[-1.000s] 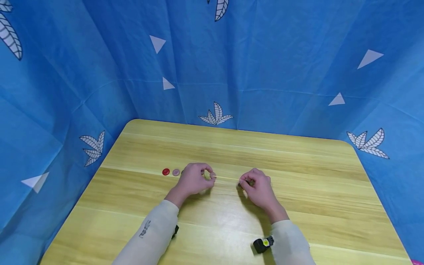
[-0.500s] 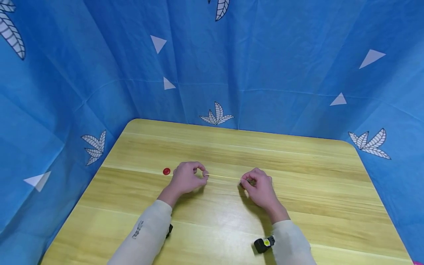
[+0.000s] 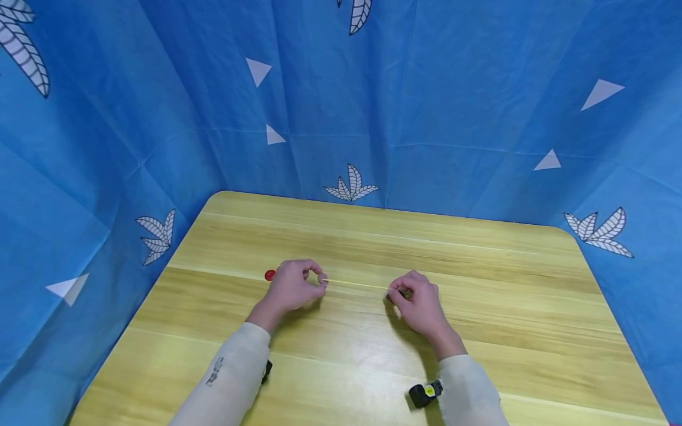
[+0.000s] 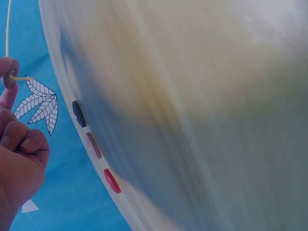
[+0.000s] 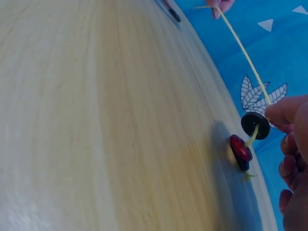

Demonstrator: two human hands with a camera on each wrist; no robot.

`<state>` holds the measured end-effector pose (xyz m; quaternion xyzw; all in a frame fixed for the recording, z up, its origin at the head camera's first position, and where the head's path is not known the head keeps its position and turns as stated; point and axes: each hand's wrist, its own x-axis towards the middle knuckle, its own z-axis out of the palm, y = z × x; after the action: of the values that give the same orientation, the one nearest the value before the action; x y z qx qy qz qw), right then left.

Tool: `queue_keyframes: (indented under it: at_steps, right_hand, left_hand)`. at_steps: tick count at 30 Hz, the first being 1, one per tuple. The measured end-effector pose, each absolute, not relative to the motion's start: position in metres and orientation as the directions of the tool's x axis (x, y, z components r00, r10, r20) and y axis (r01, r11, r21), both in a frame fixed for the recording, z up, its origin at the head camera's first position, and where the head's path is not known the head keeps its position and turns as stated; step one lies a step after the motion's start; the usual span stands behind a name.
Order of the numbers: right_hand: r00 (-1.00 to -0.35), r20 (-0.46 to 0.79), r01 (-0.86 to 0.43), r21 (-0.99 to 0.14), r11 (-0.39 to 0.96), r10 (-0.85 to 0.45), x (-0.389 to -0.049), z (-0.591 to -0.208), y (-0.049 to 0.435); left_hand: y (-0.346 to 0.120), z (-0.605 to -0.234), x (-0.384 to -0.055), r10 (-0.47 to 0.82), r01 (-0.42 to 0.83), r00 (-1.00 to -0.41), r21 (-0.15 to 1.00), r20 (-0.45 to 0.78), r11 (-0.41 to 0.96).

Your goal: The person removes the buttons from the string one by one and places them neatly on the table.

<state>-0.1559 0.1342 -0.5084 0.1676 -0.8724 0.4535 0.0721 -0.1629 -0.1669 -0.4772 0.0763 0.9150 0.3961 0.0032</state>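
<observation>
My left hand (image 3: pixel 290 287) pinches a mauve button (image 4: pixel 11 74) between thumb and finger. A thin yellow string (image 3: pixel 356 283) passes through this button, a short tail poking out beyond it. The string runs taut across to my right hand (image 3: pixel 418 299), whose thumb and fingertip pinch it. Below the right fingertips, in the right wrist view, a black button (image 5: pixel 255 125), a red button (image 5: pixel 240 147) and another dark button (image 5: pixel 242 162) hang threaded near the string's knotted end (image 5: pixel 249 176).
On the wooden table (image 3: pixel 373 367), a loose red button (image 3: pixel 270 275) lies left of my left hand. The left wrist view shows it in a row with a mauve button (image 4: pixel 94 145) and a black button (image 4: pixel 79 114). A blue patterned curtain (image 3: pixel 453 106) surrounds the table's back and sides.
My left hand has moved left with the mauve button, so the stretch of string between the hands is longer. It now covers the loose mauve button in the head view. The right hand stays nearly still.
</observation>
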Motion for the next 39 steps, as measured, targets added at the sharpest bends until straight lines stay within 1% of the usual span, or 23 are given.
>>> queue_keyframes:
  at_steps: [12,24,28,35,39]
  right_hand:
    - [-0.940,0.269,-0.340,-0.772,0.536,-0.209,-0.155,-0.510,0.136]
    - [-0.939,0.273,-0.344,-0.773,0.534,-0.210,-0.153,-0.510,0.135]
    - [-0.938,0.275,-0.346,-0.771,0.534,-0.211,-0.153,-0.510,0.135]
    - [-0.936,0.286,-0.352,-0.764,0.542,-0.205,-0.153,-0.510,0.135]
    - [-0.935,0.288,-0.354,-0.765,0.538,-0.206,-0.154,-0.511,0.135]
  left_hand:
    - [-0.178,-0.478,-0.161,0.135,0.137,-0.989,0.720,0.061,0.680]
    - [-0.190,-0.478,-0.157,0.113,0.125,-0.992,0.669,0.061,0.732]
    - [-0.195,-0.479,-0.156,0.114,0.124,-0.992,0.627,0.057,0.769]
    - [-0.208,-0.476,-0.154,0.101,0.077,-0.995,0.542,-0.015,0.837]
    - [-0.215,-0.473,-0.152,0.096,0.067,-0.995,0.484,-0.034,0.872]
